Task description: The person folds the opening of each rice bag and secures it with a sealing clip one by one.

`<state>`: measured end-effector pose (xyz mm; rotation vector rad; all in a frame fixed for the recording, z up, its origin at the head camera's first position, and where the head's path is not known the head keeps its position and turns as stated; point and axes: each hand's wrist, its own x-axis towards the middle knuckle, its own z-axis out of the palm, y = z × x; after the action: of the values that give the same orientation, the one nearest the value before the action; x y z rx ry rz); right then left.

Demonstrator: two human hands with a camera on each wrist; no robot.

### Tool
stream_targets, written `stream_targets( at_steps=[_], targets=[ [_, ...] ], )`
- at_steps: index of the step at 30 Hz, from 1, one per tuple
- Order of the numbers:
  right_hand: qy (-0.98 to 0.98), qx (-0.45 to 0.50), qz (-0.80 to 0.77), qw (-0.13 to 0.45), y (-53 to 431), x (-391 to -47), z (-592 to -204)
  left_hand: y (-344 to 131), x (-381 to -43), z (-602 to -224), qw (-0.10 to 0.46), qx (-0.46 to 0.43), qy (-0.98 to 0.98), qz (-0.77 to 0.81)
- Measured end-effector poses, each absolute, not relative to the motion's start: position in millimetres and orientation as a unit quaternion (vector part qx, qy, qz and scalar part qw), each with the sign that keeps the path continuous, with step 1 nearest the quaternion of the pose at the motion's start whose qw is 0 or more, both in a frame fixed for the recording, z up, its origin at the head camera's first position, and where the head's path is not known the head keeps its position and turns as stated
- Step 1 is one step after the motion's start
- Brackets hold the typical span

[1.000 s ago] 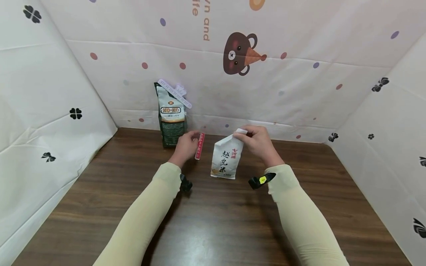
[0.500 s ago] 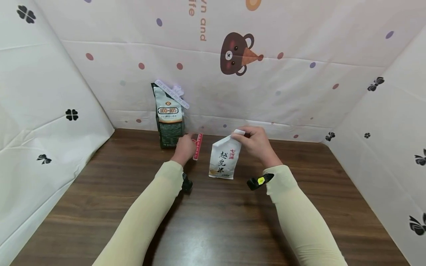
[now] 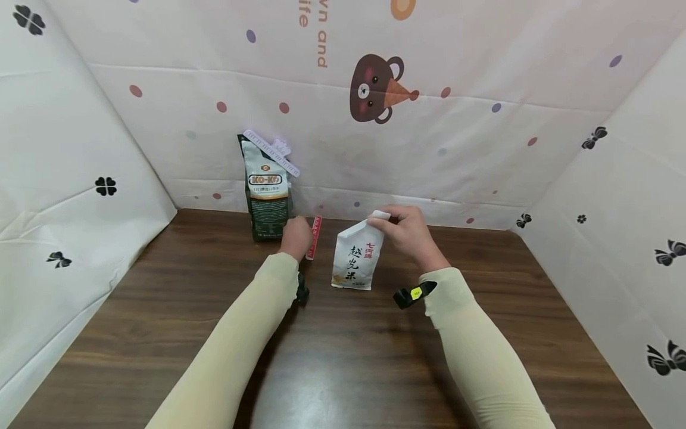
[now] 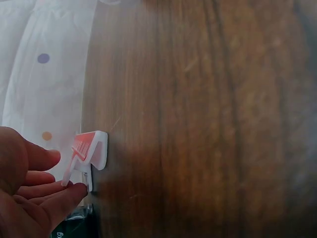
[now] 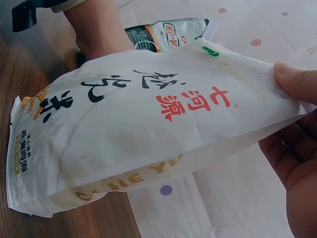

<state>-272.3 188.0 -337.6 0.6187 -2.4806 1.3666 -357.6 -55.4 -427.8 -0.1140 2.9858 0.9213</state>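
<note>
A white paper rice bag (image 3: 358,253) with black and red characters stands on the table, leaning a little to the right in the head view. My right hand (image 3: 405,232) pinches its top corner; in the right wrist view the thumb (image 5: 296,82) lies on the bag's front face. A red and white sealing clip (image 4: 89,151) rests on the table to the left of the bag. Beside it is my left hand (image 3: 296,237), its thumb and fingers apart around the clip's handle end. One fingertip (image 4: 77,192) appears to touch a handle; no firm grip shows.
Behind my left hand, a green and silver KO-KO bag (image 3: 268,196) stands against the patterned back wall. A lilac clip (image 3: 272,154) sits slantwise across its top. White cloth walls border the brown wooden table (image 3: 343,357) at both sides.
My left hand has turned and shifted slightly towards the red clip, its fingers now mostly hidden from the head view. The right hand keeps its pinch on the rice bag. The head view has drifted slightly.
</note>
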Motion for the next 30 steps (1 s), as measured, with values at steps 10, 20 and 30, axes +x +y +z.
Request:
stream_targets(
  at_steps=[10,20,30],
  targets=[
    [-0.847,0.205,0.476,0.117,187,-272,-338,-52,-355,-414,0.044,0.008,0.971,0.233],
    [-0.852,0.206,0.466,0.123,186,-272,-338,-54,-352,-400,0.127,0.009,0.957,0.261],
    [-0.854,0.199,0.466,0.116,188,-270,-338,-66,-343,-382,0.159,0.05,0.941,0.296]
  ],
)
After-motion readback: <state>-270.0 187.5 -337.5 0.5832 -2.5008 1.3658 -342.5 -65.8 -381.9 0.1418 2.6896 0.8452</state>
